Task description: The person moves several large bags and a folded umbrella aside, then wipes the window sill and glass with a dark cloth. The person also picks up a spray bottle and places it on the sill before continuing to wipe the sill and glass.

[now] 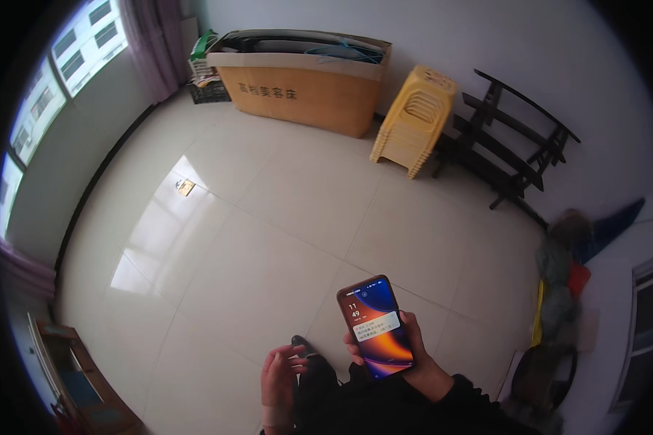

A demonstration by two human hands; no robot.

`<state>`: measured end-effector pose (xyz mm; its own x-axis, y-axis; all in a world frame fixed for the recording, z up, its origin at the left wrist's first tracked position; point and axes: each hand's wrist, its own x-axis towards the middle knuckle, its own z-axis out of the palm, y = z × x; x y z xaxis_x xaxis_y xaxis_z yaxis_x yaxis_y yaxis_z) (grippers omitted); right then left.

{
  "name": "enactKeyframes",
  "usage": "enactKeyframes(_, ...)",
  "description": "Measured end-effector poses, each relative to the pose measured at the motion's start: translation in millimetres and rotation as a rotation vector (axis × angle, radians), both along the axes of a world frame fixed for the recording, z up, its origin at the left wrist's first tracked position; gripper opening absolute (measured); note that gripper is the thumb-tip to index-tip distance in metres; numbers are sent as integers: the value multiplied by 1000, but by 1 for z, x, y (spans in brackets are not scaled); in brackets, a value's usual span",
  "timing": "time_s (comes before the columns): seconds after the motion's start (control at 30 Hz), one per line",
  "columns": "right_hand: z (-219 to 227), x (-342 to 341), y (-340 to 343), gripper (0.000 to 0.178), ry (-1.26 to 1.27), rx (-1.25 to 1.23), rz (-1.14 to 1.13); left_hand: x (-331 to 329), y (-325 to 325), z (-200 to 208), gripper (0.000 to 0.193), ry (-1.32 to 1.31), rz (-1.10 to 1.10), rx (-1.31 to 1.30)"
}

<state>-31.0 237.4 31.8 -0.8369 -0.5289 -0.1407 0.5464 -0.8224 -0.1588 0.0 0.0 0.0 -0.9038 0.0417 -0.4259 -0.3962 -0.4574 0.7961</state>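
Observation:
A smartphone (376,346) with a lit lock screen lies in my right hand (422,362), face up and tilted a little to the left. The fingers of that hand wrap around the phone's sides. To the left of the phone, and apart from it, is my left hand (279,371). Its fingers are loosely bent and spread, and nothing shows in them. Behind the left hand a dark shoe (300,342) and my dark-clothed legs are partly visible.
Along the far wall stand a large cardboard box (305,90), stacked yellow stools (416,119) and a dark wooden rack (511,138). A small yellowish item (186,188) lies on the tiled floor (268,239). Bags (556,264) lean at right; a wooden cabinet (87,370) is lower left.

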Motion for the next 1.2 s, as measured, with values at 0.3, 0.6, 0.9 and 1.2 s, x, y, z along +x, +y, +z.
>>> enactKeyframes(0.3,-13,19,-35,73,-2,-9,-279,-55,-11,4,34,-32,-374,15)
enactKeyframes(0.6,-22,29,-65,74,21,-107,-675,-144,-8,4,37,5,-832,-6)
enactKeyframes(0.9,-56,39,-46,64,-223,443,-741,-276,10,-65,37,-82,-1080,173)
enactKeyframes(1.2,-94,88,-30,50,-811,1045,87,-452,28,-98,43,-156,-913,-134)
